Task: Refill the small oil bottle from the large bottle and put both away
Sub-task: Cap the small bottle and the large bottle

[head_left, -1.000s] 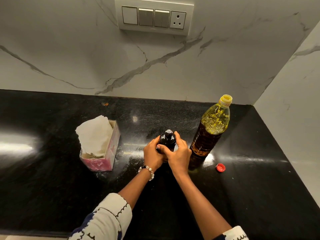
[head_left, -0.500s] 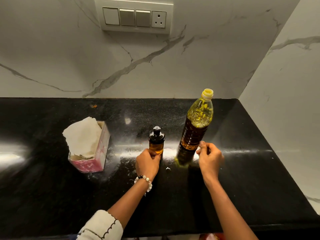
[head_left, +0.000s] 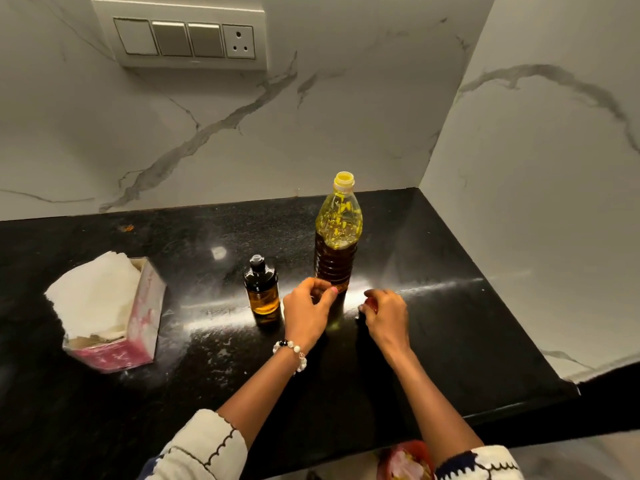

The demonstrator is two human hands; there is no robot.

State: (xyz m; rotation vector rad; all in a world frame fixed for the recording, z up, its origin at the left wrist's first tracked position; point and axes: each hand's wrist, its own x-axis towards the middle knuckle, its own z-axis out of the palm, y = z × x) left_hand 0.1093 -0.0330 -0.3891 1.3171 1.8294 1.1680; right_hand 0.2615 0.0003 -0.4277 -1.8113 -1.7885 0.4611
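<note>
The small oil bottle [head_left: 261,289] stands on the black counter [head_left: 450,306] with its dark cap on and amber oil inside. To its right is the tall large bottle [head_left: 337,237], upright, its yellow neck uncapped. My left hand [head_left: 306,311] is between the two bottles. Its fingers are loosely curled and the fingertips reach the large bottle's base without wrapping around it. Just right of that bottle, my right hand [head_left: 386,315] rests low on the counter, closed over the red cap [head_left: 371,302], which is mostly hidden.
A pink tissue box [head_left: 138,327] with white tissue sticking out sits at the left. Marble walls close off the back and right side, with a switch panel [head_left: 187,36] above. The counter's front edge runs below my forearms. A red object [head_left: 405,459] shows below the edge.
Both hands left the small bottle. My right hand went right to the red cap and closed on it. My left hand moved from the small bottle to the large bottle's base.
</note>
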